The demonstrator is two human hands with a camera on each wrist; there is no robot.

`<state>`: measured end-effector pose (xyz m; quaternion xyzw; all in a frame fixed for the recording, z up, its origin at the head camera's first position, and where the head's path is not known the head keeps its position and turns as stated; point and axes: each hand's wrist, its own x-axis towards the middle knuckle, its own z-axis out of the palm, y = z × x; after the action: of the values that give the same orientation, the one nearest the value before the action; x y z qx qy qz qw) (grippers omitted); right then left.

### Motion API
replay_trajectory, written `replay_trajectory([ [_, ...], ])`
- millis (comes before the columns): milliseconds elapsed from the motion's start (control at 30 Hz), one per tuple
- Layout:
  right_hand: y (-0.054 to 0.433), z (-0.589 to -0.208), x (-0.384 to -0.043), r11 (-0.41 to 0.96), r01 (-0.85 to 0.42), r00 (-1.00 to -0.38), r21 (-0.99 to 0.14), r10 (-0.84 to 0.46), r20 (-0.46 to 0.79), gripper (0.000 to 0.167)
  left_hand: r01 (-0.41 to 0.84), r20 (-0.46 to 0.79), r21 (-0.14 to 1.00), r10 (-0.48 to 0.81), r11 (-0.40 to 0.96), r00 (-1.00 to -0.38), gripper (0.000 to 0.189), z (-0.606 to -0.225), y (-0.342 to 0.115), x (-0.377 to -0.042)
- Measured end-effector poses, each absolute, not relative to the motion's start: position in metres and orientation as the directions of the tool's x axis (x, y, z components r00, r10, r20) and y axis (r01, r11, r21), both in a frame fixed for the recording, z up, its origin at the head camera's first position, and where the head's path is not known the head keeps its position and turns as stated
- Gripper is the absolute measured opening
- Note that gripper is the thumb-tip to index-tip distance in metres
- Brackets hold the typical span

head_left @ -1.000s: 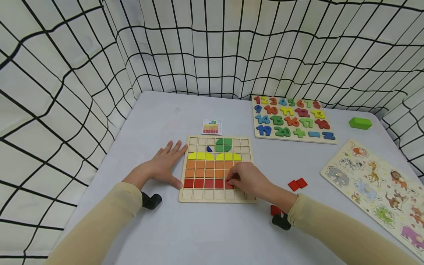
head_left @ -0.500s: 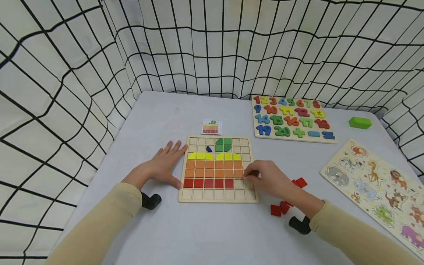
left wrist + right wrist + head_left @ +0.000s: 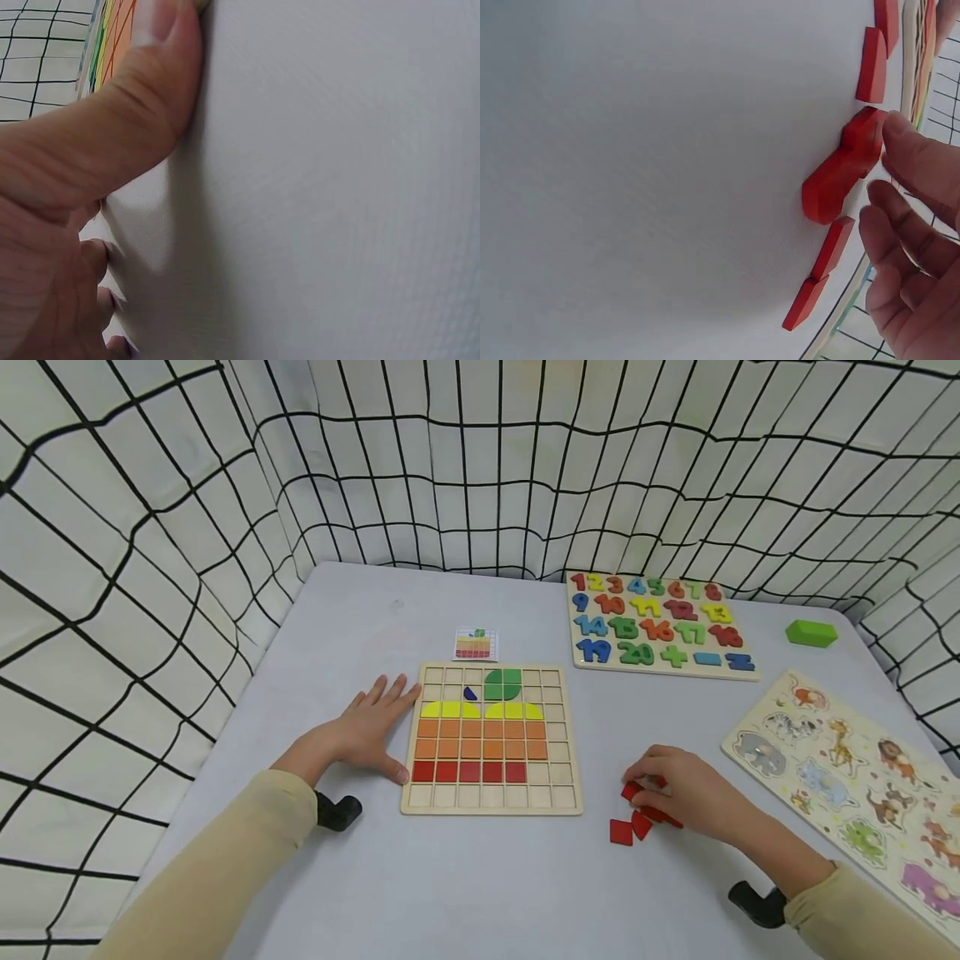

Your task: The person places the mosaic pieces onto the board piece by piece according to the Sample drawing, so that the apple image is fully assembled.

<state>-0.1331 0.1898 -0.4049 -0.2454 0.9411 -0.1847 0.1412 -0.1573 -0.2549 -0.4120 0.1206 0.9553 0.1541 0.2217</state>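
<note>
In the head view my left hand [image 3: 360, 731] lies with spread fingers at the left edge of the wooden grid board [image 3: 561, 772], its thumb touching the frame. The board carries green, blue, yellow, orange and red tiles; the red row [image 3: 470, 772] fills part of one line. Off the board's right side, my right hand [image 3: 693, 789] pinches a red tile [image 3: 632, 790] over a scatter of others. Close up in the right wrist view, the thumb [image 3: 922, 154] presses a red piece [image 3: 866, 139] beside further red tiles [image 3: 829, 187]. A loose red square [image 3: 621, 832] lies nearby.
Above the board lies a small pattern card [image 3: 476, 644]. A number puzzle [image 3: 663, 622] stands at the back right, with an animal puzzle [image 3: 840, 777] on the right and a green block [image 3: 812, 633] behind it. Black netting [image 3: 480, 485] surrounds the white table [image 3: 360, 610].
My right hand has left the red row on the board and moved right to the loose red tiles, where it now pinches one. The left hand stays at the board's edge.
</note>
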Motion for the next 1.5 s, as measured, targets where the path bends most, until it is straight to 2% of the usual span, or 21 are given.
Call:
replay_trajectory([
  [133,0.187,-0.406,-0.130,0.829,-0.475,-0.839,-0.295,-0.528,-0.131,0.026,0.160,-0.386,0.352,0.299,0.922,-0.873,0.135,-0.412,-0.256,-0.157],
  [233,0.183,-0.405,-0.128,0.829,-0.493,-0.836,-0.264,-0.536,-0.121,0.025,0.161,-0.386,0.353,0.300,0.922,-0.872,0.135,-0.413,-0.256,-0.157],
  [467,0.175,-0.400,-0.125,0.831,-0.423,-0.846,-0.361,-0.505,-0.170,0.022,0.170,-0.379,0.350,0.305,0.921,-0.874,0.135,-0.410,-0.256,-0.157],
  [633,0.171,-0.394,-0.128,0.800,-0.407,-0.856,-0.442,-0.502,-0.121,0.020,0.169,-0.380,0.354,0.307,0.920,-0.873,0.134,-0.409,-0.256,-0.159],
  [933,0.120,-0.397,-0.142,0.726,-0.389,-0.835,-0.567,-0.538,-0.118,0.011,0.159,-0.384,0.365,0.304,0.917,-0.872,0.133,-0.414,-0.257,-0.157],
  [1233,0.086,-0.407,-0.147,0.693,-0.399,-0.811,-0.601,-0.572,-0.122,0.007,0.156,-0.384,0.368,0.303,0.917,-0.872,0.134,-0.413,-0.254,-0.155],
  [1500,0.076,-0.406,-0.144,0.739,-0.379,-0.841,-0.557,-0.526,-0.126,0.006,0.163,-0.377,0.360,0.303,0.919,-0.875,0.134,-0.408,-0.254,-0.154],
])
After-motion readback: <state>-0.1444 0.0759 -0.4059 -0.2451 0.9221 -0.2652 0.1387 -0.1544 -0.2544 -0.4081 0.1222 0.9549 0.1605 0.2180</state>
